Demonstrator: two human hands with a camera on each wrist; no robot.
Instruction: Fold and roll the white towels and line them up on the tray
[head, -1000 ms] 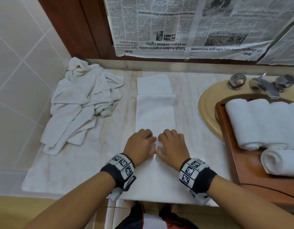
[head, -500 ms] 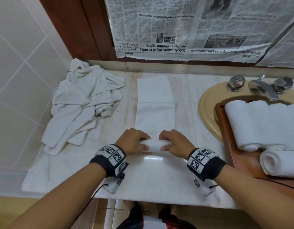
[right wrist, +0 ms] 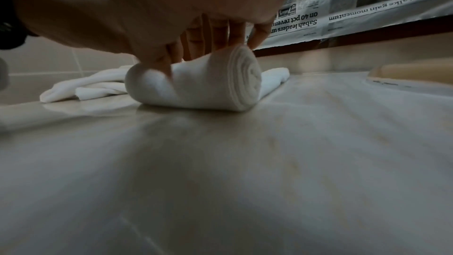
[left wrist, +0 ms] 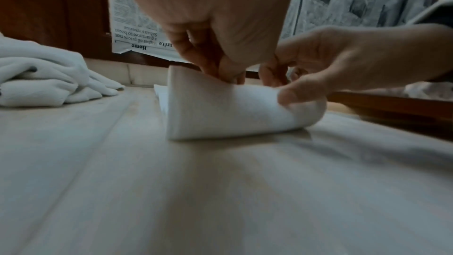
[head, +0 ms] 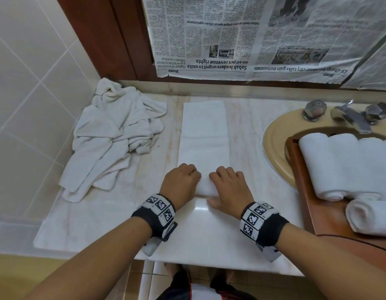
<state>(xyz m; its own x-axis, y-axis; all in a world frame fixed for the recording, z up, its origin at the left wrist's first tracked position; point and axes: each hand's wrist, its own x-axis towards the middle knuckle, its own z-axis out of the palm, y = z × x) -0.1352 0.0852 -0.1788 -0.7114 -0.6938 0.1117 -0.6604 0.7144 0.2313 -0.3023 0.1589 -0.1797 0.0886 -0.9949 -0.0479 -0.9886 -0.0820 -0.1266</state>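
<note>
Our left hand (head: 180,183) and right hand (head: 229,187) gripped the half-rolled towel (head: 204,146) mid-worktop (head: 209,239), below a newspaper (head: 252,35) headlined "Sabah leaders urged to unite".

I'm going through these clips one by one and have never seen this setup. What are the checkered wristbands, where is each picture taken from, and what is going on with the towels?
There is no machine here: a person works bare-handed, wearing a camera on the head and one on each wrist, on the checkered bands. The wide picture looks down from the head; the two low, dim ones look along each hand.

The left hand and right hand curl their fingers over a half-rolled towel on the marble counter; its unrolled strip lies flat beyond them. The right wrist view shows the roll's spiral end.

To the left lies a crumpled pile of towels. To the right, a wooden tray sits over the sink and carries finished rolls, with one more in front.
</note>
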